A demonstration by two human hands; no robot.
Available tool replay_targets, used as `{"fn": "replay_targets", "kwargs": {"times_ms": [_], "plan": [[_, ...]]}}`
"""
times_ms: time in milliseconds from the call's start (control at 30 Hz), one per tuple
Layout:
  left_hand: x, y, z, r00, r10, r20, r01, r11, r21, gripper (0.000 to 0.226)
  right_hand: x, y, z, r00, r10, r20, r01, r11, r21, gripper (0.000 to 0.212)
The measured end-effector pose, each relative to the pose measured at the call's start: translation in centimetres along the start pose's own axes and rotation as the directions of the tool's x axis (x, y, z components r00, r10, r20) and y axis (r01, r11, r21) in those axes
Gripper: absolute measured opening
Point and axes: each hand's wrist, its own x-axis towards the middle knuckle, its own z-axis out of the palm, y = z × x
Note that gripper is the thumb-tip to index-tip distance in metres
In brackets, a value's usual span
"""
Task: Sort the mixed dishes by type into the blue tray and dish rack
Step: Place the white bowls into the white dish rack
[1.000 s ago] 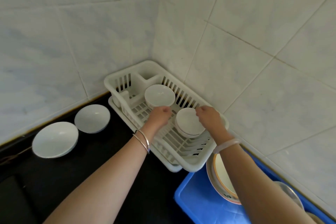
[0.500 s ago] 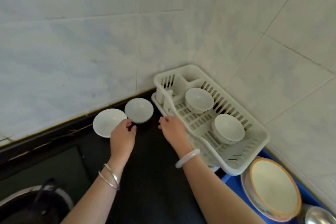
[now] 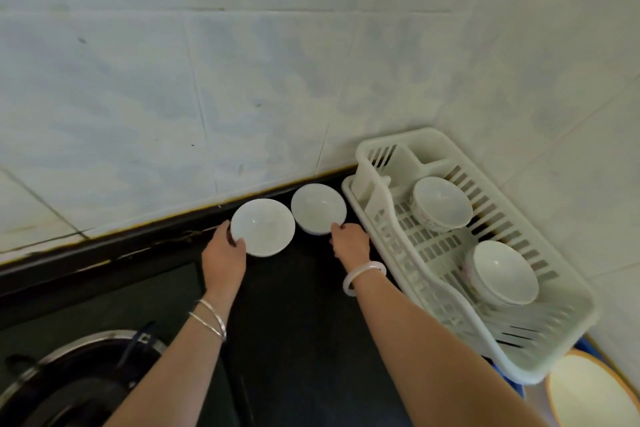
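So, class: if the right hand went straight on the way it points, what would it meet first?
The right hand would meet the right counter bowl first; it seems to touch the rim, though depth is unclear.

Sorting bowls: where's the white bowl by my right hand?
Head view, centre: the round white ceramic bowl sits on the black counter between another white bowl and the white plastic dish rack.

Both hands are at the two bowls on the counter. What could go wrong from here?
The left hand pinches the left bowl by its rim; it could slip when lifted. The right bowl sits almost rim to rim with it, so they may knock together. The right hand only reaches its edge; grip unclear.
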Motion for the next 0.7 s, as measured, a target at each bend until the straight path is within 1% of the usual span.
{"fn": "replay_targets", "kwargs": {"times_ms": [67,167,233,300,400,467,567,700], "plan": [[0.3,-0.4,0.1,0.998,-0.057,0.036,0.060,0.992,-0.114,0.043,0.3,0.0,0.5,0.998,0.054,0.020,-0.056,0.986,0.156,0.025],[0.4,-0.8,0.3,0.989,-0.118,0.093,0.139,0.952,-0.272,0.044,0.5,-0.2,0.8,0.991,0.126,0.040,-0.132,0.922,0.363,0.014],[0.6,-1.0,0.4,0.984,-0.140,0.109,0.169,0.925,-0.340,0.044,0.6,-0.3,0.7,0.988,0.147,0.045,-0.151,0.874,0.462,0.013],[0.8,-1.1,0.4,0.978,-0.164,0.126,0.201,0.896,-0.396,0.045,0.3,-0.4,0.2,0.990,0.136,0.037,-0.135,0.847,0.513,0.013],[1.0,-1.1,0.4,0.968,-0.190,0.161,0.244,0.851,-0.465,0.044,-0.3,-0.9,-0.6,0.996,0.079,0.029,-0.082,0.849,0.522,0.009],[1.0,-1.1,0.3,0.962,-0.202,0.185,0.270,0.817,-0.509,0.044,-1.0,-1.7,-1.0,0.998,0.035,0.055,-0.058,0.849,0.525,0.004],[1.0,-1.0,0.1,0.953,-0.213,0.214,0.298,0.779,-0.552,0.042,-1.8,-2.9,-1.0,0.996,-0.034,0.077,-0.008,0.876,0.482,0.015],[1.1,-0.8,0.1,0.945,-0.227,0.235,0.325,0.733,-0.597,0.039,-2.2,-4.1,0.1,0.994,-0.072,0.081,0.037,0.930,0.366,0.015]]}}
